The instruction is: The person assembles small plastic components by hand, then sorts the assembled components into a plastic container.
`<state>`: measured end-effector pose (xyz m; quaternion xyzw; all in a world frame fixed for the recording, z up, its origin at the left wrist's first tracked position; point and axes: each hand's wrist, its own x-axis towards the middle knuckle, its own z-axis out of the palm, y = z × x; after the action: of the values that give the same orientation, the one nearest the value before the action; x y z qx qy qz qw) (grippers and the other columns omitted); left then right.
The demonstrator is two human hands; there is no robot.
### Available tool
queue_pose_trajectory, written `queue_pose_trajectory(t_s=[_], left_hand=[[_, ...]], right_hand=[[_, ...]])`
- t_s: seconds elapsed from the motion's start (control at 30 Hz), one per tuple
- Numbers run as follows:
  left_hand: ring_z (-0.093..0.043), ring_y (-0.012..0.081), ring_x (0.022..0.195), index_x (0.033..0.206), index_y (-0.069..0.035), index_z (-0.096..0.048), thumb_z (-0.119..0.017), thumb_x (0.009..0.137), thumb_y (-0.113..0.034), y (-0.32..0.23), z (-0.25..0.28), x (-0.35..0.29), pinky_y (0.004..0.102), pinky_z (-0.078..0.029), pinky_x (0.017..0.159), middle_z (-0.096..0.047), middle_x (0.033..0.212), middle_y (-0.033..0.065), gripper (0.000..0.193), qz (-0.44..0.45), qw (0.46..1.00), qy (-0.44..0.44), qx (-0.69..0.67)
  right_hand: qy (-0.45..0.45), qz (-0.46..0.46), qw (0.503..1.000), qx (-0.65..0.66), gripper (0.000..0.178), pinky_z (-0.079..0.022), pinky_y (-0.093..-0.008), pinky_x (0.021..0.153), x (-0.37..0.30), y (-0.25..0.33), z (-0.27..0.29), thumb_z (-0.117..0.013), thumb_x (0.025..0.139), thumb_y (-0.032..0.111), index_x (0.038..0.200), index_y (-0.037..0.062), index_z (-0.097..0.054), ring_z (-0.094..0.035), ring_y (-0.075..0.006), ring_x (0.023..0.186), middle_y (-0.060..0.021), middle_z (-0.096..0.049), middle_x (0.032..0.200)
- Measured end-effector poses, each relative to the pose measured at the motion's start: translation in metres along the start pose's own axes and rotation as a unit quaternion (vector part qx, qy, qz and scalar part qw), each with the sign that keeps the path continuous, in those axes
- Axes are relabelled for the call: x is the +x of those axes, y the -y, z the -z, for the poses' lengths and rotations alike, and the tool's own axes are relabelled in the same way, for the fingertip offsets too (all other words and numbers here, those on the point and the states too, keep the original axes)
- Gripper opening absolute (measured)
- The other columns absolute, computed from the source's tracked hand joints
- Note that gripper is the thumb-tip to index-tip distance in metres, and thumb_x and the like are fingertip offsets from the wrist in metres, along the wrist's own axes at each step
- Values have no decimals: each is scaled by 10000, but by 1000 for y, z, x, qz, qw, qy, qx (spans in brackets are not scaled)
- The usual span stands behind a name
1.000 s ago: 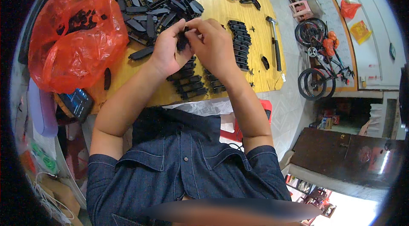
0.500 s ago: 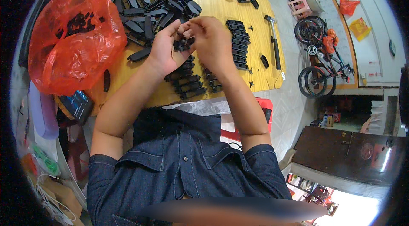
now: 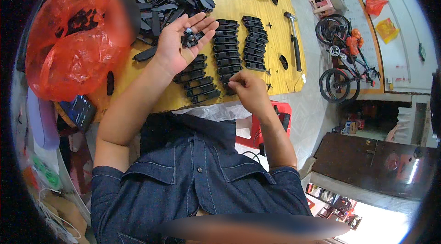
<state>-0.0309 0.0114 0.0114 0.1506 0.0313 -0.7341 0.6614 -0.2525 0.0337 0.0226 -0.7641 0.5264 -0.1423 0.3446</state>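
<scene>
My left hand (image 3: 172, 53) is turned palm up over the table, fingers slightly curled and held together, cradling several small black plastic pieces (image 3: 191, 38). Lower down, my right hand (image 3: 250, 91) has thumb and fingertips pinched at the near end of the middle row of black plastic parts (image 3: 226, 46). Whatever sits between those fingertips is too small or hidden to make out. To the right lies another row of black parts (image 3: 255, 44), and on the left a shorter row (image 3: 202, 87), partly beneath my left wrist.
A heap of long black plastic parts (image 3: 161, 7) covers the far left of the wooden table (image 3: 287, 81). Beside it stands a red plastic bag (image 3: 69, 67) with black pieces inside. On the right lie a hammer (image 3: 295, 44) and a small curved black part (image 3: 283, 62). A phone-like screen (image 3: 81, 111) rests at left.
My right hand has left my left palm and come down toward the near end of the middle row. The left hand has opened out somewhat, showing the small pieces.
</scene>
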Motion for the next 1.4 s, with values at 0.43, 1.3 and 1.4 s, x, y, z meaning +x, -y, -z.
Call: queue_pose_trajectory(t_s=[0.43,1.3,1.4], left_hand=[[-504,325,1117,1079,46,-512,-369,929,-231,3,0,-1,408,-424,949,-547,1140,201,346,11,1000,19,9],[-495,334,1127,1077,58,-506,-388,922,-227,1,2,2,417,-422,949,-524,1163,214,344,15,999,34,-11],[-488,335,1135,1080,62,-506,-388,922,-225,0,-1,0,413,-409,964,-519,1171,221,349,-2,1000,7,9]], right_hand=[[-53,42,975,-210,101,-458,-350,619,-1,23,1,-625,752,102,817,40,-580,-583,-297,713,-129,-588,767],[64,-131,982,117,111,-465,-225,479,-17,18,21,-565,804,51,901,5,-592,-558,-81,562,-31,-590,700],[89,-131,986,57,117,-460,-228,466,-18,8,19,-564,800,58,897,-1,-593,-556,-79,559,-37,-593,697]])
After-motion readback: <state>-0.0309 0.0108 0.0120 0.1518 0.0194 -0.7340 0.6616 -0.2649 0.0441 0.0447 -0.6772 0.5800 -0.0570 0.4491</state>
